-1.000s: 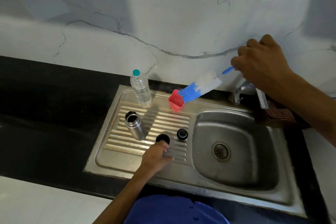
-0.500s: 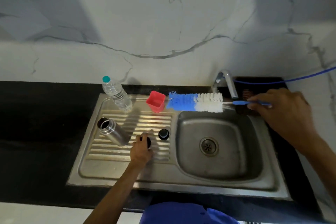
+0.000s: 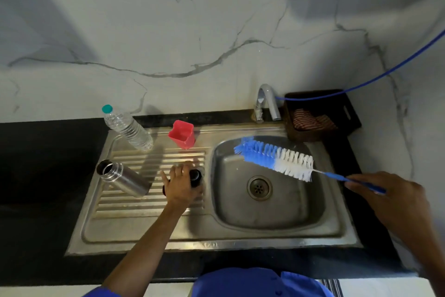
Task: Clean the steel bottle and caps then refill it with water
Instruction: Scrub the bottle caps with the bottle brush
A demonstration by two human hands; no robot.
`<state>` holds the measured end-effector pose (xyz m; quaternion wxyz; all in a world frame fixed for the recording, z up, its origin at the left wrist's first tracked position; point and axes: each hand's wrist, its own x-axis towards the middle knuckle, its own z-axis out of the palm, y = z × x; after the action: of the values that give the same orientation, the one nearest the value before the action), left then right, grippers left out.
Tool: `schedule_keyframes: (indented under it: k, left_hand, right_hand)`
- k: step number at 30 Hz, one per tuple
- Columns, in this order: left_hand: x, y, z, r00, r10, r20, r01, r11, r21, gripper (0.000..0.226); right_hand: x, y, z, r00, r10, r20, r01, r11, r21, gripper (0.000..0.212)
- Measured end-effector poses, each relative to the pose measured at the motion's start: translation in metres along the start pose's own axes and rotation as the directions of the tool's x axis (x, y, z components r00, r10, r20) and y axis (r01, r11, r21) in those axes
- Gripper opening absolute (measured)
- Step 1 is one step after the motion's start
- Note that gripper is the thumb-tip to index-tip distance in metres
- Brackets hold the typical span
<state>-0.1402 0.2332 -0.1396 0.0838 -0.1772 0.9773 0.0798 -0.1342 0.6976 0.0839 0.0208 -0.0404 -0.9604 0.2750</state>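
The open steel bottle [image 3: 124, 177] stands uncapped on the ribbed drainboard at the left. Two black caps lie to its right: one cap [image 3: 195, 177] peeks out beside my fingers, the other [image 3: 164, 189] is almost hidden under my left hand [image 3: 181, 186], which lies over both with curled fingers. My right hand [image 3: 385, 196] grips the blue handle of a blue and white bottle brush [image 3: 274, 159], whose bristles hang over the sink basin [image 3: 284, 214].
A clear plastic water bottle [image 3: 127, 128] with a teal cap and a red cup [image 3: 182, 134] stand at the back of the drainboard. The tap [image 3: 267, 101] sits behind the basin. A dark basket [image 3: 320, 113] with cloths is at the back right, a blue hose running into it.
My right hand has carried the brush from the red cup rightward and down over the basin. My left hand has shifted right along the drainboard onto the caps.
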Motion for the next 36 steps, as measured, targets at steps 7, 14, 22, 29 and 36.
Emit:
schedule_keyframes:
  k: [7,14,22,29,36]
  left_hand:
    - [0.018,0.015,0.001,0.999,0.045,0.023,-0.044,0.999,-0.018,0.064]
    - [-0.015,0.103,-0.053,0.918,-0.221,0.328,0.365,0.153,-0.919,0.055]
    - [-0.049,0.188,-0.068,0.831,0.163,0.531,0.528,-0.531,-0.663,0.076]
    - [-0.068,0.215,-0.077,0.839,0.295,0.457,0.54,-0.549,-0.637,0.05]
    - [-0.065,0.207,-0.087,0.892,0.241,0.383,0.452,-0.415,-0.79,0.041]
  right_hand:
    - [-0.027,0.039,-0.013,0.987,0.15,0.061,-0.158,0.975,0.157,0.022]
    - [-0.054,0.063,0.008,0.962,0.215,0.171,-0.272,0.834,0.481,0.022]
    - [-0.087,0.048,0.071,0.978,0.139,0.156,-0.206,0.76,0.616,0.03]
    - [-0.099,0.023,0.084,0.971,0.127,0.202,-0.224,0.78,0.584,0.048]
    - [-0.102,0.011,0.072,0.983,0.132,0.127,-0.177,0.866,0.467,0.046]
